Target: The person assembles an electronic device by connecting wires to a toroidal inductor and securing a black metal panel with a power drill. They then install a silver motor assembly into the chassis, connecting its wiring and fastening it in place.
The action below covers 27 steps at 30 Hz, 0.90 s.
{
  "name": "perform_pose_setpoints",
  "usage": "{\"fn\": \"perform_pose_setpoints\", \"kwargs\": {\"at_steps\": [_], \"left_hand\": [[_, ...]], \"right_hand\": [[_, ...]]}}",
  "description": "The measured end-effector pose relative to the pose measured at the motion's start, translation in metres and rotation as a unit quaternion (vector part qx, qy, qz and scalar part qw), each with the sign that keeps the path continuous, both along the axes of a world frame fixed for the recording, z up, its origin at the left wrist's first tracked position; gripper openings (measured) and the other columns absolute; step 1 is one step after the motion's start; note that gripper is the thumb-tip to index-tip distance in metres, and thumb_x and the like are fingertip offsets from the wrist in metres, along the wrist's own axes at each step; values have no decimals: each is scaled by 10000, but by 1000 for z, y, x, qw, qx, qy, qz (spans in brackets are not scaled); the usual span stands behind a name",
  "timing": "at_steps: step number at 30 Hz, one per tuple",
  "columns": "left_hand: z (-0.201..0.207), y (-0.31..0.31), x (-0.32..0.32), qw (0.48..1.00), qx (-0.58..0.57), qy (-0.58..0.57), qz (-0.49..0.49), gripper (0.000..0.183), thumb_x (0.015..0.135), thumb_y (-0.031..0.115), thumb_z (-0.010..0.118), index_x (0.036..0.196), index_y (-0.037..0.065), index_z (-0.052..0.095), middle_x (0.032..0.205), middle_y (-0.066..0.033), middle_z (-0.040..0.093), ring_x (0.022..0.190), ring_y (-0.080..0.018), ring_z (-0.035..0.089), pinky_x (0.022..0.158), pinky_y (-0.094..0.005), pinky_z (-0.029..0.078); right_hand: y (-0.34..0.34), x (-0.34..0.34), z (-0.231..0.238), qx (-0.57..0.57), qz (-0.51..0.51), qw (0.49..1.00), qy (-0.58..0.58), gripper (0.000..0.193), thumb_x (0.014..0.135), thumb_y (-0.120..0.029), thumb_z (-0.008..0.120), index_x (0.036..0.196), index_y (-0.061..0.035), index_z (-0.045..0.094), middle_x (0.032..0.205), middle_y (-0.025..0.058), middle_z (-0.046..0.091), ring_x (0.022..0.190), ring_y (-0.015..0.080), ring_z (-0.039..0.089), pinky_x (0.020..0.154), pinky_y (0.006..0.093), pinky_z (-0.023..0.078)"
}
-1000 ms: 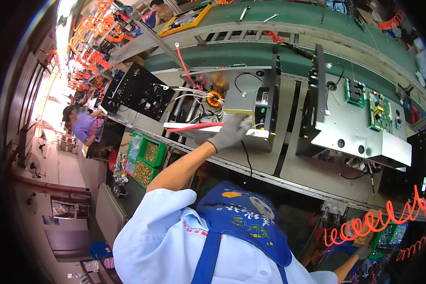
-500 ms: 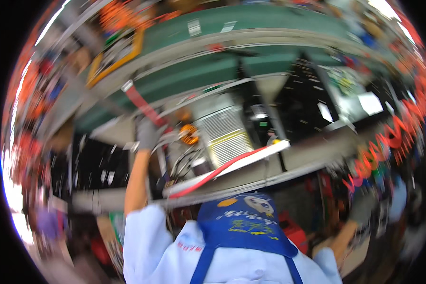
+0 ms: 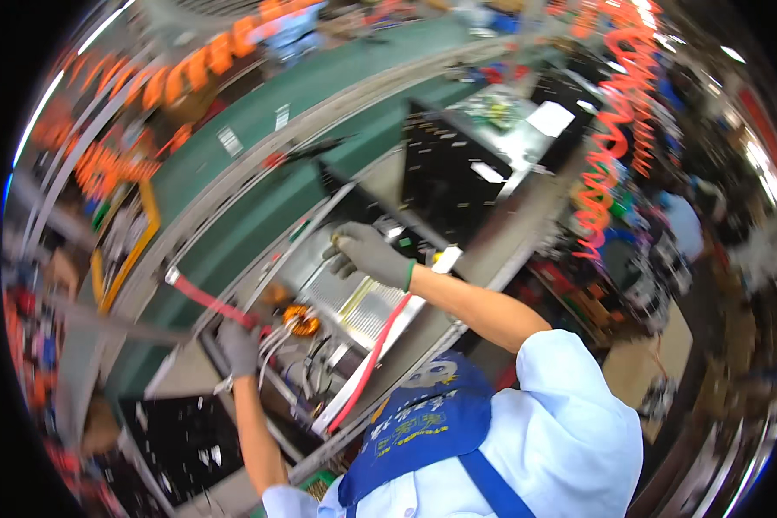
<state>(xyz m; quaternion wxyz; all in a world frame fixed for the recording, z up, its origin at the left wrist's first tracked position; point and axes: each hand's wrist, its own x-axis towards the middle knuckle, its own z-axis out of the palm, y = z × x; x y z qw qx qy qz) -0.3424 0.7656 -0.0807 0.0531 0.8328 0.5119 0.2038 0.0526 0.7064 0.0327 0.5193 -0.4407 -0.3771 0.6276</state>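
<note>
My left hand (image 3: 240, 347), in a grey glove, is closed at the near end of a flat red sleeved cable (image 3: 205, 300) with a pale tip. It is at the left end of an open metal chassis (image 3: 295, 266) containing a copper-coloured coil (image 3: 301, 320), white wires and a silver finned heat sink (image 3: 354, 300). My right hand (image 3: 367, 255), also gloved, hovers above the heat sink with its fingers curled together. A tiny yellowish spot shows at its fingertips, too small to name. A second red cable (image 3: 373, 363) lies along the chassis's near white edge.
Black panels (image 3: 445, 173) stand to the right of the chassis; another black panel (image 3: 181, 445) lies at the left. Beyond runs a green conveyor belt (image 3: 319, 95) carrying a dark tool (image 3: 306, 153). Orange coiled hoses (image 3: 609, 147) hang at the right. A yellow-framed tray (image 3: 129, 250) is far left.
My right hand has come up from the lower right to above the heat sink. My left hand stays by the red sleeved cable. The whole view has turned and shifted.
</note>
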Motion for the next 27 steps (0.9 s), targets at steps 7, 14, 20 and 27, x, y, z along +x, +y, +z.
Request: {"fn": "perform_pose_setpoints", "kwargs": {"at_steps": [7, 14, 20, 27], "left_hand": [[9, -18, 1, 992, -3, 49, 113, 604, 734, 184, 803, 1314, 161, 638, 1184, -155, 578, 1272, -357, 494, 997, -535, 432], [9, -10, 6, 994, 38, 53, 83, 560, 757, 212, 794, 1290, 156, 632, 1106, -120, 590, 1096, -324, 556, 961, -517, 438], [-1, -10, -3, 993, 45, 21, 103, 350, 773, 185, 764, 1110, 146, 679, 1062, -98, 605, 1064, -314, 562, 928, -511, 448], [-13, 3, 1, 993, 59, -29, 100, 375, 788, 137, 694, 1161, 168, 666, 986, -88, 646, 992, -316, 592, 897, -489, 444]], "right_hand": [[154, -184, -33, -136, 148, 977, 70, 296, 1045, -118, 483, 1300, 30, 506, 1182, 216, 682, 820, 265, 720, 642, 353, 595], [204, -260, -19, -131, 218, 967, 29, 276, 1076, -140, 444, 1237, 67, 527, 1218, 225, 675, 840, 264, 725, 608, 312, 595], [163, -258, 23, -120, 320, 934, 108, 279, 1056, -143, 468, 1247, 41, 552, 1155, 175, 685, 869, 228, 695, 758, 322, 596], [-10, -180, -27, -183, 307, 929, 92, 254, 1059, -189, 485, 1241, -20, 540, 1000, 94, 673, 908, 191, 662, 816, 341, 554]]}}
